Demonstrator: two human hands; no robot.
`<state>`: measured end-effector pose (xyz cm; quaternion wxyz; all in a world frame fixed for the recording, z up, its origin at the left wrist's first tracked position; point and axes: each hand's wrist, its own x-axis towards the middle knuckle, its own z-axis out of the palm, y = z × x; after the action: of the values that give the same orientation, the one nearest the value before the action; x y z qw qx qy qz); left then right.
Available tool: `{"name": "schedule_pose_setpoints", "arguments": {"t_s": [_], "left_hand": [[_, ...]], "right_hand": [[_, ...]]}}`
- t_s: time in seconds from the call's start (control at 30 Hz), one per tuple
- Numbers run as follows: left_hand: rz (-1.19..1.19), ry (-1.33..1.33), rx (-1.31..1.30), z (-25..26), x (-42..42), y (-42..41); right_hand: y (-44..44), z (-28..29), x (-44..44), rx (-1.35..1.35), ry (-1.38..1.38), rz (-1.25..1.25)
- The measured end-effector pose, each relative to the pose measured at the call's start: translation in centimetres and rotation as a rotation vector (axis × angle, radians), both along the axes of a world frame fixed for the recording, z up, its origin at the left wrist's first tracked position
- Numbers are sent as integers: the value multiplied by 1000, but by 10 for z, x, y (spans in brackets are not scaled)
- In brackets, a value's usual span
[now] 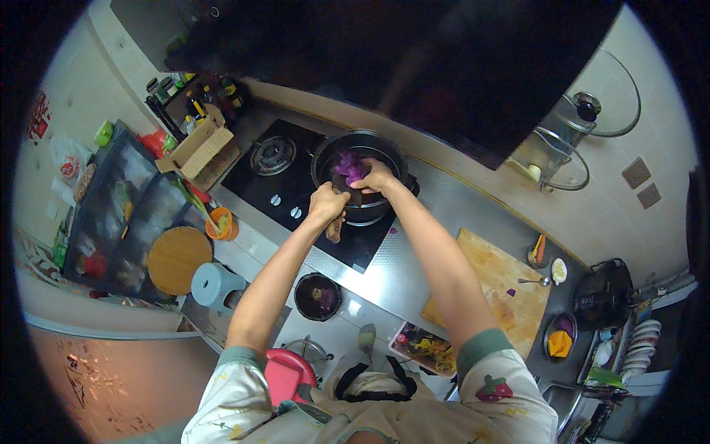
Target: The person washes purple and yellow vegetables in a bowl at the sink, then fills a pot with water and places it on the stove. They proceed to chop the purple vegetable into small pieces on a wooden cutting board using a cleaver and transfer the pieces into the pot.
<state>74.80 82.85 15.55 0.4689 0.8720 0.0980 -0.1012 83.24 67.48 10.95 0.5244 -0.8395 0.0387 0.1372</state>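
A deep dark pot [373, 212] stands on the right side of the black gas hob [355, 244]. Over its near rim, my left hand [328, 204] grips the wooden handle [334, 230] of what looks like a cleaver. The dark blade [350, 195] lies partly hidden between my hands. Chopped purple pieces [349, 166], perhaps purple sweet potato, are heaped at the blade, over the pot's opening. My right hand [378, 177] touches the heap from the right, thumb and fingers spread around its edge. Whether it pinches any pieces is unclear.
To the right lie a wooden cutting board [499, 277], a spoon [535, 282] and a bowl with orange and purple food [559, 344]. A cardboard box [202, 152] and bottles stand left of the hob. The dark range hood [388, 66] overhangs the back. A blue stool [213, 286] stands below.
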Motion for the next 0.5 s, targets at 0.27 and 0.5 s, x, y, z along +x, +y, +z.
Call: {"name": "schedule_pose_setpoints", "arguments": {"t_s": [0.27,0.5], "left_hand": [[-97,-34,333,-5,36,-16],[-86,-244,303,18,19,-1]], "right_hand": [[-6,-27,18,-282,-115,-82],[-60,8,-66,408,-188,-224]]}}
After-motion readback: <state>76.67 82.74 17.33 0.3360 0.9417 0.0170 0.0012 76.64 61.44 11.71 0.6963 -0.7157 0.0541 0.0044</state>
